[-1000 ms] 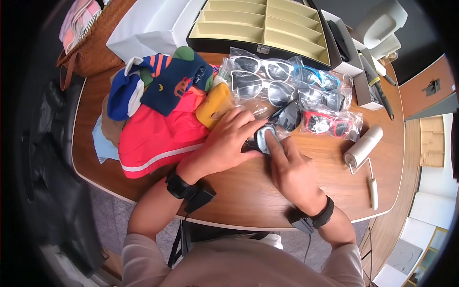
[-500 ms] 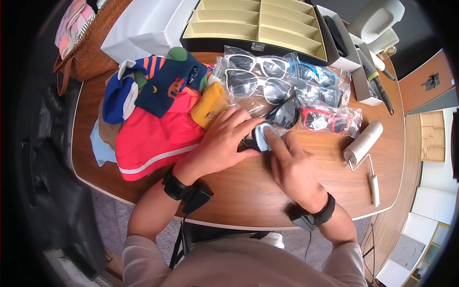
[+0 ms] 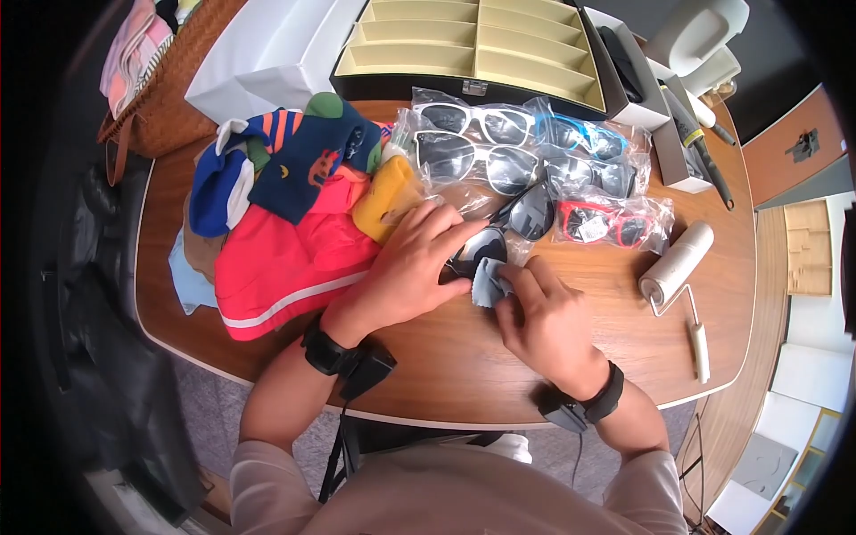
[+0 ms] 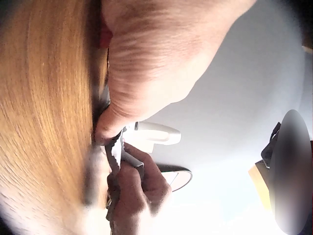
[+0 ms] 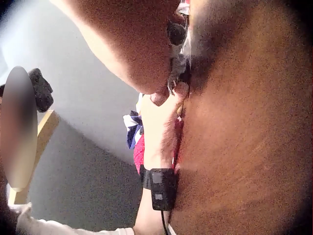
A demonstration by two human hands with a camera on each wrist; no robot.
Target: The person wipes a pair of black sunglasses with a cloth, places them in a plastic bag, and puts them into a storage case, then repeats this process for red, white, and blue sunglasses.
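Dark sunglasses [image 3: 532, 214] lie on the table, one lens beside the left hand [image 3: 412, 260], whose thumb and fingers grip the near side of the frame. A small light blue-grey cloth [image 3: 488, 283] with a zigzag edge is pinched by the right hand [image 3: 550, 323], just below the near lens [image 3: 487, 244]. In the left wrist view the right hand [image 4: 134, 196] holds the cloth [image 4: 115, 152] near the left thumb. Most of the frame under the left fingers is hidden.
Bagged sunglasses [image 3: 477, 160] lie beyond the hands. Socks and red clothing [image 3: 290, 263] are piled at left. A lint roller [image 3: 679, 261] is at right. Behind stand a compartment case [image 3: 406, 61], a white box [image 3: 267, 67] and an open box with a brush [image 3: 695, 147].
The right hand has drawn the cloth off the near lens toward the body, so that lens now shows. The left hand stays on the sunglasses. The head view has shifted slightly.
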